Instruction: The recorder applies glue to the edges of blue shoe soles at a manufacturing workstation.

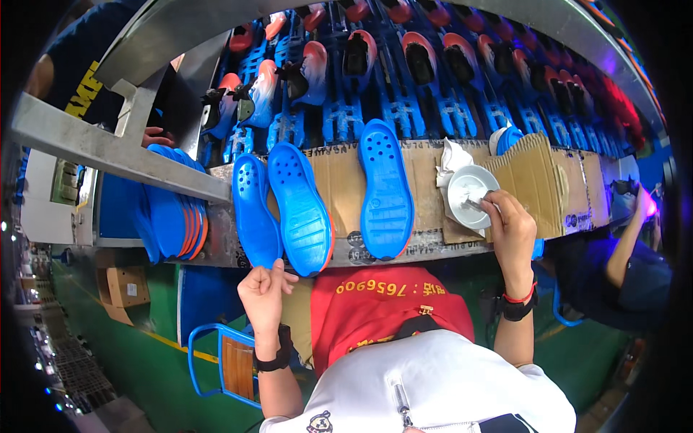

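Three blue shoe soles lie side by side on the cardboard-covered bench: a left sole, a middle sole with an orange edge, and a right sole. My left hand is at the near end of the left sole, its fingers loosely bent and partly apart, holding nothing I can see. A white bowl sits to the right. Over its rim, my right hand is closed in a pinch, fingertips inside the bowl. Something thin and pale shows at them, too small to name.
Stacked blue soles stand at the left. Behind the bench, shoe uppers sit in rows on blue holders. Crumpled white paper and a cardboard piece flank the bowl. A metal frame crosses the upper left. Other people work at both sides.
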Demonstrator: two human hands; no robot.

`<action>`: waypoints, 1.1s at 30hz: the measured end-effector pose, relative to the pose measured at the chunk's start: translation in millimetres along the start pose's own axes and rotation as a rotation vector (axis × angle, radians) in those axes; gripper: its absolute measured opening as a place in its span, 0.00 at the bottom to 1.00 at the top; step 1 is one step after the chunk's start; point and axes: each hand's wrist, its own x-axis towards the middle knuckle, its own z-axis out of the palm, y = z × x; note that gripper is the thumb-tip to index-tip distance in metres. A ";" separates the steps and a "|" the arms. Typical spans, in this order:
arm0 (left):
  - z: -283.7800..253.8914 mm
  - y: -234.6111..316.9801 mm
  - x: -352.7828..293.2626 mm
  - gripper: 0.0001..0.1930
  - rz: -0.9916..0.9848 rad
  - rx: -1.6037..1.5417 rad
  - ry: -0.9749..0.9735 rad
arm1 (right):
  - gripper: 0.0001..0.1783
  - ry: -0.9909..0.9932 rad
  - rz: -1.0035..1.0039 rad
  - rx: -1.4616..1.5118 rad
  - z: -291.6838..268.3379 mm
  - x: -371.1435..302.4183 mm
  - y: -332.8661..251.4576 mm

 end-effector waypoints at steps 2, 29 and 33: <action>-3.3 -1.1 4.9 0.26 0.007 0.006 0.004 | 0.04 0.003 -0.007 -0.007 0.8 0.0 2.6; 6.3 -1.4 14.7 0.23 -0.249 -0.246 -0.065 | 0.05 -0.093 -0.081 -0.027 8.1 5.8 6.7; -9.8 -4.2 29.3 0.22 -0.315 -0.615 -0.339 | 0.05 -0.113 -0.113 -0.032 12.0 7.4 8.2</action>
